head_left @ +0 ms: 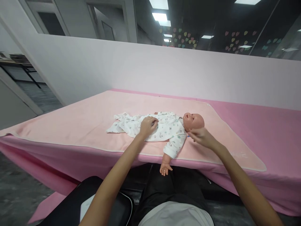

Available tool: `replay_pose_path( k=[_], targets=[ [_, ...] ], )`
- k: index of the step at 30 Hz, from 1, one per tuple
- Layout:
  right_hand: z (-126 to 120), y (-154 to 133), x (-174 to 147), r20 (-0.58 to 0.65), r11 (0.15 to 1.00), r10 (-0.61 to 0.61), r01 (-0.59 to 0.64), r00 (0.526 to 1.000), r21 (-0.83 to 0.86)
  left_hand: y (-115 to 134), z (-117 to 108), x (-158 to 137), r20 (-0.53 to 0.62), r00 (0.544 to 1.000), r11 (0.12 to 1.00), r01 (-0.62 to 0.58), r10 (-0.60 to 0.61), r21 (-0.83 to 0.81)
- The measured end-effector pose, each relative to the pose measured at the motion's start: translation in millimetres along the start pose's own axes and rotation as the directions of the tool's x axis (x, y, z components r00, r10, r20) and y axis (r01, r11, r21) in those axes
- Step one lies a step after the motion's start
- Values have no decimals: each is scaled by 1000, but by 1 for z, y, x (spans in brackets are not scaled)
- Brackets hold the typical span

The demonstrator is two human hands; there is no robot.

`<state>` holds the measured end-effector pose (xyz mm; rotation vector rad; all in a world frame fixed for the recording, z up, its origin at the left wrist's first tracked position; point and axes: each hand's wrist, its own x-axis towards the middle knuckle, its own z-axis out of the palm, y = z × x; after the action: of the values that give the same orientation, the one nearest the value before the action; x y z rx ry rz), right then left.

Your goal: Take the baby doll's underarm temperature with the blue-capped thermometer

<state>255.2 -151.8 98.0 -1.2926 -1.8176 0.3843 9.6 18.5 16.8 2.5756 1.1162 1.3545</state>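
Observation:
A baby doll (196,121) lies on its back, its bald head to the right and face turned up. It wears a white patterned sleepsuit (164,127), and one bare doll hand (166,169) hangs over the near table edge. My left hand (148,125) rests on the belly of the sleepsuit with its fingers curled; whether cloth is caught in them is hidden. Beside the doll's cheek and neck, my right hand (199,136) is closed in a pinch. A small blue bit (188,136) shows by its fingertips, too small to name.
Under the doll is a peach mat (82,125) on a pink-covered table (282,150). A white wall (164,72) with dark glass above stands behind the table. At the lower left is a black chair (117,207); a shelf with stacked items (18,58) is farther off.

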Motion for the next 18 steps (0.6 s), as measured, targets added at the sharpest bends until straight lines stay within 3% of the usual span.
replay_pose_path(
  k=[2, 5, 7, 9, 11, 14, 18],
  targets=[
    [-10, -10, 9, -178, 998, 11, -1, 984, 57, 0, 0, 0, 5, 1000, 1000, -7, 7, -3],
    [-25, -22, 19, -413, 971, 58, 44, 909, 234, -1, 0, 0, -4, 1000, 1000, -11, 11, 3],
    [-20, -19, 18, -353, 952, 128, -16, 927, 305, -1, 1, 0, -6, 1000, 1000, -7, 7, 6],
    [-2, -6, 11, -186, 929, 244, -174, 952, 327, -1, 1, 0, -5, 1000, 1000, -4, 4, 6],
    [19, 10, 4, -77, 887, 352, -306, 933, 345, -2, 2, 0, -2, 1000, 1000, -5, 5, 5],
    [38, 27, 2, -117, 858, 415, -346, 902, 379, -3, 2, 0, -4, 1000, 1000, -13, 13, -3],
    [22, 12, 22, -238, 888, 370, -268, 898, 373, -3, 1, 1, -7, 1000, 1000, -11, 11, 10]
  ],
)
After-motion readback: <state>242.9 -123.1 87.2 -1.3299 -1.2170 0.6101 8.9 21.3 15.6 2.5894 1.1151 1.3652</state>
